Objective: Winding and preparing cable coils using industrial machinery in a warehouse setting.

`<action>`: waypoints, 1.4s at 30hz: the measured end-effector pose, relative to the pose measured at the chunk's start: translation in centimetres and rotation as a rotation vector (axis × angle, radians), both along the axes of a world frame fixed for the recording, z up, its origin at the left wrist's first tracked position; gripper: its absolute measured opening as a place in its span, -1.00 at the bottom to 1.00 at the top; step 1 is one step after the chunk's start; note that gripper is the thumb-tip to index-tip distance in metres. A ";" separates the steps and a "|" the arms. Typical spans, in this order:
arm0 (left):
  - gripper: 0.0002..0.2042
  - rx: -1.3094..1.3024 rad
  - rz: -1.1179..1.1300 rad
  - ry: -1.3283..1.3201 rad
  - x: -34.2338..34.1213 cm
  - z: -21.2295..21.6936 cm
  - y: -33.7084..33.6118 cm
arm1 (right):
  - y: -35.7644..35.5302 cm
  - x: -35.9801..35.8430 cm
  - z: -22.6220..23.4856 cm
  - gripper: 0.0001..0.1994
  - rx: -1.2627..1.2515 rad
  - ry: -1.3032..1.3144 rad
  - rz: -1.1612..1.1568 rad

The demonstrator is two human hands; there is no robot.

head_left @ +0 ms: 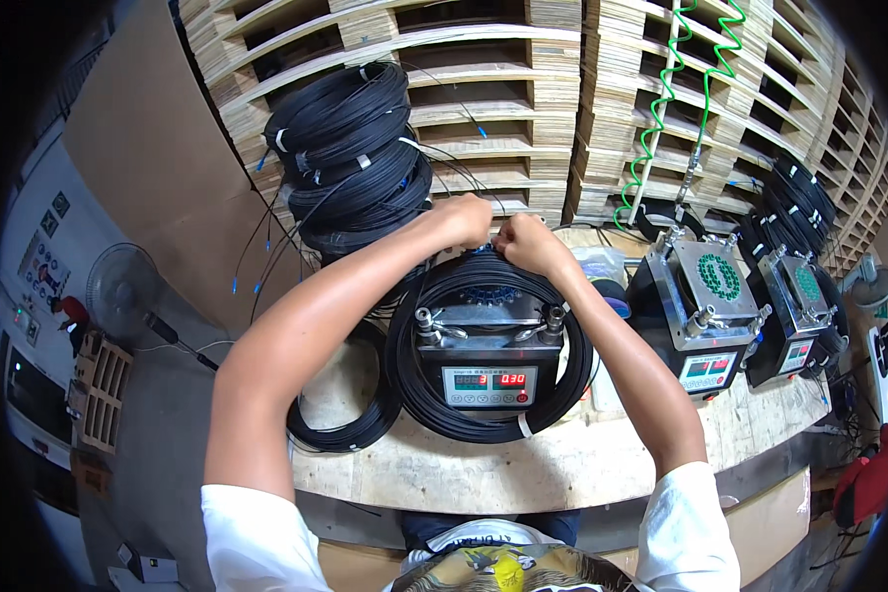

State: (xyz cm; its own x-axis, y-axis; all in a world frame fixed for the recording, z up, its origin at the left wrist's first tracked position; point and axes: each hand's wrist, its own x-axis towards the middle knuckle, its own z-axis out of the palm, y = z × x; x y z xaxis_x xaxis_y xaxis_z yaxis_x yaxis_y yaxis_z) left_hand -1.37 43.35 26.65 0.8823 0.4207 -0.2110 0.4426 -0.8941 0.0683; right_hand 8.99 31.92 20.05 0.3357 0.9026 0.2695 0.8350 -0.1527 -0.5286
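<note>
Above the far side of the digital-display machine, the left hand and right hand are curled closed; what is gripped cannot be told. The black cable coil is looped around the machine, perhaps so its display is left readable.

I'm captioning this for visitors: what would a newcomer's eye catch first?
Probably the lit display at centre, ringed by a black coil, with left hand and right hand close together at its far side. Then the tall stack of coils behind, leftward, and green spiral hoses at upper right.
</note>
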 end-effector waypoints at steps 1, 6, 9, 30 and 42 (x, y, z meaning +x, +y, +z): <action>-0.68 0.091 0.002 0.069 0.5 0.1 -0.1 | 0.3 -0.1 -0.2 -0.79 0.004 -0.012 0.009; -0.60 -0.085 0.047 0.344 0.8 2.3 0.4 | 0.2 -0.3 -0.2 -0.78 0.001 0.008 -0.020; -0.60 -0.459 0.175 0.114 -1.2 1.1 2.2 | 0.3 -0.6 -0.1 -0.80 0.063 0.085 -0.047; -0.71 -1.085 0.194 -0.790 -3.8 -6.6 1.9 | 0.1 -0.9 -0.2 -0.81 0.091 0.088 0.004; -0.69 -0.610 0.104 -0.242 -3.0 -1.6 3.1 | 0.1 -1.5 -0.2 -0.73 0.161 0.076 -0.050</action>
